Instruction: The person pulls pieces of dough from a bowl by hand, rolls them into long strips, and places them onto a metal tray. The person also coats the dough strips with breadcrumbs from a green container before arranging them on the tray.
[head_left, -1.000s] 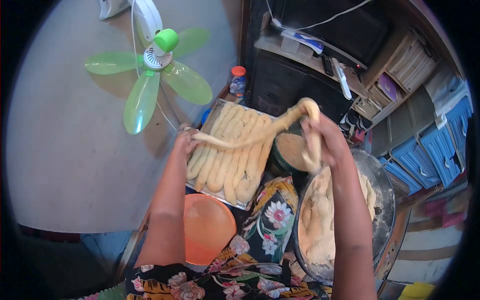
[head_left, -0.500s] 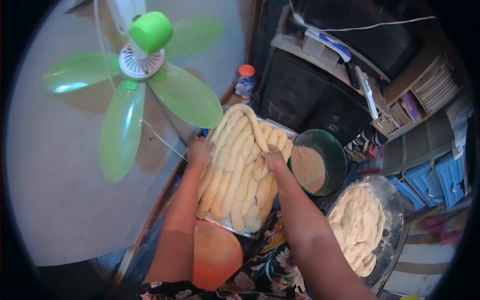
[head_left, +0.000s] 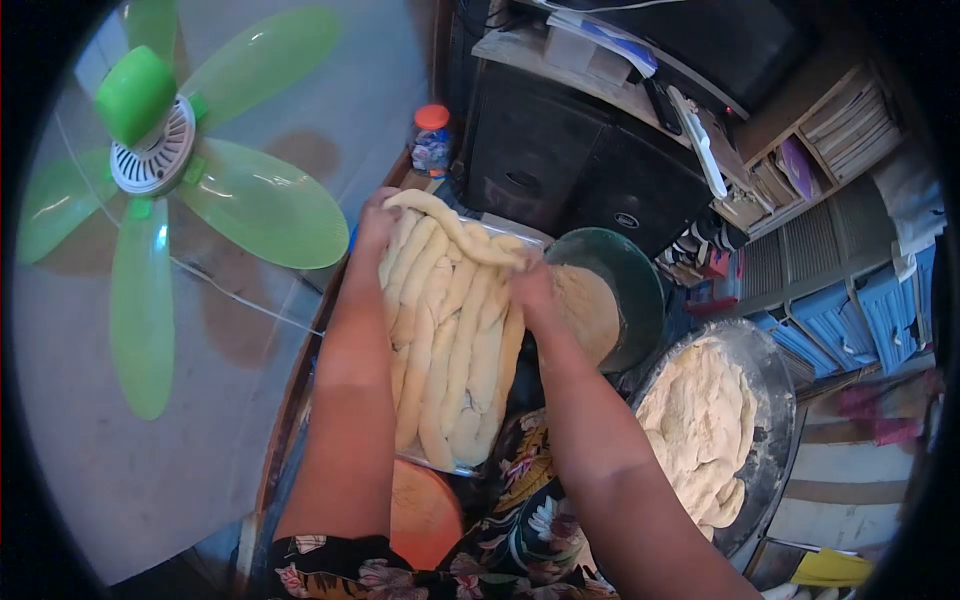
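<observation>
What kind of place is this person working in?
Probably a home, used for small-scale baking, not a shop kitchen. The hands lay dough ropes on a tray low down, beside a pan of dough, a green fan and a cluttered dark cabinet with household odds and ends.

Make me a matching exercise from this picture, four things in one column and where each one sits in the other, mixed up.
Things:
1. dough rope
2. green bowl
3. fan
4. big dough pan

Places:
A. far left, over the floor
B. across the far end of the tray, between left hand and right hand
C. lower right
D. just right of the tray

Pairs: 1-B, 2-D, 3-A, 4-C
</observation>
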